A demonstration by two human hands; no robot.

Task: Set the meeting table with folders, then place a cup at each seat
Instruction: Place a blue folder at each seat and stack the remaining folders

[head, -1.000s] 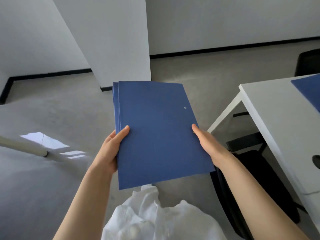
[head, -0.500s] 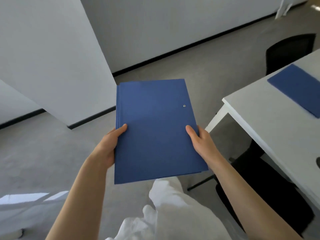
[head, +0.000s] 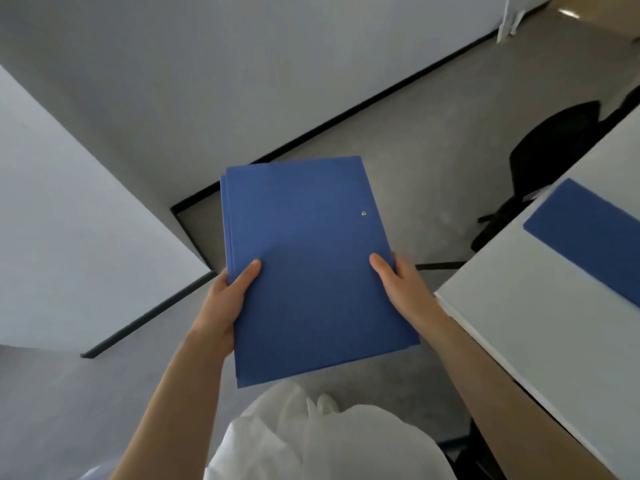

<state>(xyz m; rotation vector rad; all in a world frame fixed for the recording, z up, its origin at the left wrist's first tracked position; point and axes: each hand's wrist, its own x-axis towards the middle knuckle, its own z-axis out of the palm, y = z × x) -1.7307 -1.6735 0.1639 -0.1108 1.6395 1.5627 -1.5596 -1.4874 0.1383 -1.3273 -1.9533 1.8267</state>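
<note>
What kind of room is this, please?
Probably an office meeting room: a white table with a blue folder laid on it, a black chair beside it, plain walls and grey floor. Both hands hold more folders.

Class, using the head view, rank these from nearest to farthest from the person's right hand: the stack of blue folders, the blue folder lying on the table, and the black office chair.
1. The stack of blue card folders: in the right hand grip itself.
2. The single flat blue folder on the white table: to the right.
3. The black office chair: beyond the table's far edge, upper right.
</note>
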